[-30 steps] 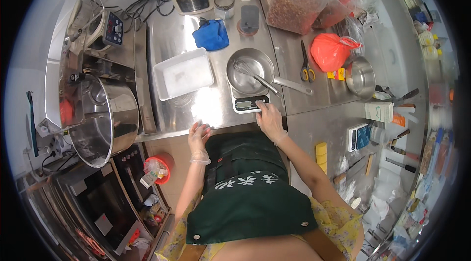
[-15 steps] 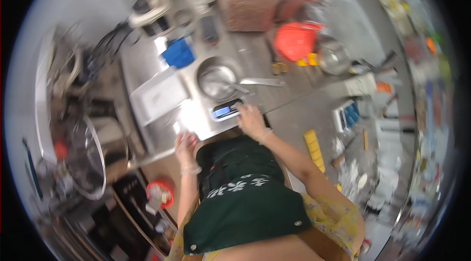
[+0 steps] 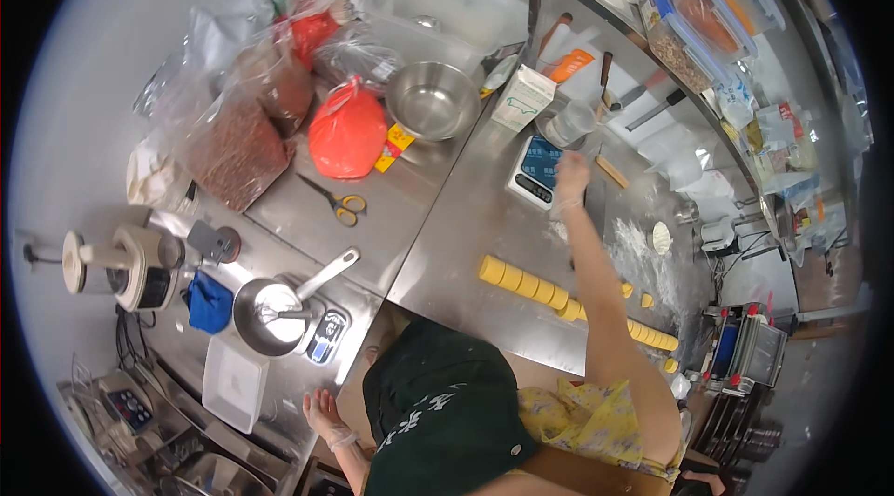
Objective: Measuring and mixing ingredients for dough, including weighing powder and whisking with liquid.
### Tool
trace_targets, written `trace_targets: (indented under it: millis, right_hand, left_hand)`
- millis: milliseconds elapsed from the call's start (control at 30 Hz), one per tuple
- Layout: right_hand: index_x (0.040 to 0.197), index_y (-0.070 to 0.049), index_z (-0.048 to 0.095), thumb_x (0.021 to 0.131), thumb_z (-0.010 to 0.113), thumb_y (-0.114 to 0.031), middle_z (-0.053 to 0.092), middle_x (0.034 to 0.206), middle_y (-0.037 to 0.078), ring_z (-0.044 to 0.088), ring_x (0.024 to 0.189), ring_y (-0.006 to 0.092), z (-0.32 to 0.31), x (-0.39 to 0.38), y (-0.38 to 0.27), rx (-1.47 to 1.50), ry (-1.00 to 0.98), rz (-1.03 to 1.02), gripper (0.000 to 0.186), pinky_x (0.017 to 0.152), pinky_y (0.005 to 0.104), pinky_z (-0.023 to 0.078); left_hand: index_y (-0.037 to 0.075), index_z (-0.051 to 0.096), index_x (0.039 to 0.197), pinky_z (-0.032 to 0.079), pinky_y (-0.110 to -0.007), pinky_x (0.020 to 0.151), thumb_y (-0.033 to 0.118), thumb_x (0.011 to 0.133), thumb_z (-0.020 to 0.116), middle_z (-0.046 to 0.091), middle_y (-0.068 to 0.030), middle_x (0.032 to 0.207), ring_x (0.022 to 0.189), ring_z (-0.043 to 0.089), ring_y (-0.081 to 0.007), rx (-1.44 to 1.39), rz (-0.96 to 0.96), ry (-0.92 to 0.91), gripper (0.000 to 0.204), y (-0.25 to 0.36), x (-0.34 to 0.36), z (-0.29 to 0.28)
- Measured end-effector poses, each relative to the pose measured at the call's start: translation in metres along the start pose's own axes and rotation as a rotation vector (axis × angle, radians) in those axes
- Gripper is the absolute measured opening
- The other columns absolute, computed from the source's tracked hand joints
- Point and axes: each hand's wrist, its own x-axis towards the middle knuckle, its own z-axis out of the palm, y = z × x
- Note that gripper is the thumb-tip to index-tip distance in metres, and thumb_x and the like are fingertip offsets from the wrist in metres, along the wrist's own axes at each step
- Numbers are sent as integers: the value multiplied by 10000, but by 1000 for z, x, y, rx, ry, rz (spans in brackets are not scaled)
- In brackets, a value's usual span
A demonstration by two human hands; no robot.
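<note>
one shift — right hand [image 3: 572,181], off saucepan scale [image 3: 327,339], beside blue-topped scale [image 3: 532,187]

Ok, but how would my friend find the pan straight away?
On the steel counter, find the white tray left of the person's left hand. Just up and right of it, overlapping a small scale, is the round pan. Unlike the steel bowl further up, it has a long handle and holds a whisk.
</note>
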Motion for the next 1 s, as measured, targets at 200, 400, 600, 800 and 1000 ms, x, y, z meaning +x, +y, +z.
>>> trace_targets:
  millis: [200,400,600,800,1000]
  right_hand:
    - [879,-20,547,851,677,-368,570,650,71,600,520,198,-23,137,63,343,70,758,373,440,298,495]
    - [970,13,561,880,634,-301,552,814,119,642,615,231,-4,164,69,384,-43,806,335,502,334,571]
    - [889,-26,567,873,643,-242,549,859,122,635,649,256,0,180,122,593,-176,673,230,574,384,607]
    - [810,-56,572,784,708,-487,621,736,130,632,666,308,-4,188,134,-991,-418,-363,452,583,408,506]
    - [790,-69,602,692,763,-546,630,673,132,594,596,328,-21,203,124,-326,-295,-147,512,549,407,449]
  left_hand:
    - [89,347,1379,432,-417,949,172,909,514,493,-193,1317,1122,551,-336,130,-69,48,506,-8,-2,33]
    - [90,346,1374,429,-423,942,178,891,581,514,-179,1249,1094,549,-336,226,-53,41,545,-2,-21,66]
    - [80,363,1363,453,-414,905,186,875,616,559,-152,1177,1043,580,-313,296,-40,-11,559,-1,-27,81]
    - [47,380,1337,525,-356,786,102,886,589,583,-155,1089,910,639,-263,310,31,-34,500,-22,-12,57]
    - [54,400,1319,530,-335,748,80,901,557,607,-154,1078,891,649,-246,294,33,-45,447,-23,-20,53]
